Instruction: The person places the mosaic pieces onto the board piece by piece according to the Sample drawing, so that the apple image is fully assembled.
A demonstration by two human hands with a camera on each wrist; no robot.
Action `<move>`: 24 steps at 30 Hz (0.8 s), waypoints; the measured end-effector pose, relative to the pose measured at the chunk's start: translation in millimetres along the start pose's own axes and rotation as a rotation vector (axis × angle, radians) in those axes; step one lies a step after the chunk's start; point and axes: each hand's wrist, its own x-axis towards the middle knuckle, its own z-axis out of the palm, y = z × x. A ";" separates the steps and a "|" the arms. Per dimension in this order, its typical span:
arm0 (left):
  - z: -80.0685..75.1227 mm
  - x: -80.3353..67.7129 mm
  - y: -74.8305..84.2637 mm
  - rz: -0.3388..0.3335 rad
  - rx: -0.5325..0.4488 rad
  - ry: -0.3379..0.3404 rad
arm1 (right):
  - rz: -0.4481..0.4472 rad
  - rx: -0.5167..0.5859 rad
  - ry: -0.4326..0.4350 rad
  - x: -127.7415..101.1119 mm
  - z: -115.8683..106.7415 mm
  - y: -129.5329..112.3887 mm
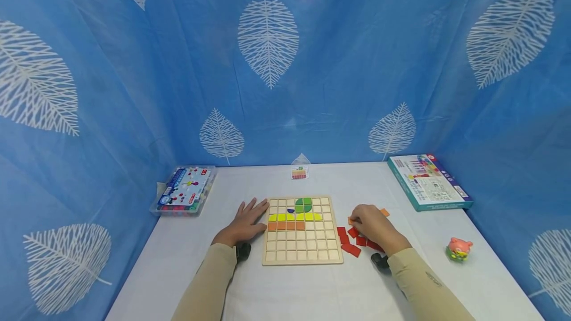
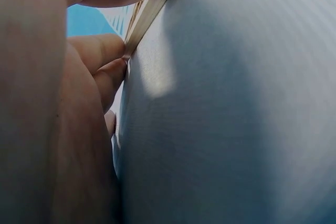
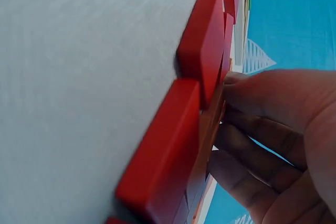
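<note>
- At nine o'clock on the white surface (image 1: 312, 286), near the blue leaf-print curtain, lies a clear plastic case (image 1: 185, 190) with a printed lid, well away from the work and seemingly set aside.
- Next comes the left hand (image 1: 246, 223), lying flat with straight, spread fingers (image 2: 107, 72) whose tips touch the left edge of the wooden grid board (image 1: 301, 231); it holds nothing, and I judge that it is steadying the board against sliding.
- That board sits at the centre, squarely before the person. Its upper rows carry green pieces (image 1: 303, 205), one small dark blue piece, a full yellow row (image 1: 294, 217) and a partial orange row (image 1: 286, 225) reaching from the left edge to about the middle; the lower cells are bare wood.
- At twelve o'clock beyond the board stands a small pattern card (image 1: 299, 173), propped to face the person, probably as the model to copy.
- Just to the right of the board lie loose red tiles (image 1: 351, 248), touching or overlapping one another, within easy reach.
- Over them hovers the right hand (image 1: 373, 226), fingers curled down onto the pile; an orange tile (image 1: 350, 220) shows at the fingertips, and they appear to pinch it, though the wrist view shows only fingers (image 3: 273, 145) pressed against tile edges.
- At two o'clock lies a teal-edged box (image 1: 428, 182), flat.
- At four o'clock sits a small pink toy (image 1: 458, 249), alone.
</note>
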 end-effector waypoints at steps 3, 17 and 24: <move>0.1 0.4 -0.8 0.003 0.005 0.004 | -0.003 -0.003 0.011 1.0 0.6 -1.5; -2.2 -0.9 -0.4 0.017 -0.005 0.010 | -0.229 0.100 0.075 -2.4 21.1 -40.3; -0.1 -0.1 -0.5 0.014 -0.004 0.008 | -0.369 0.096 0.058 7.2 29.1 -66.5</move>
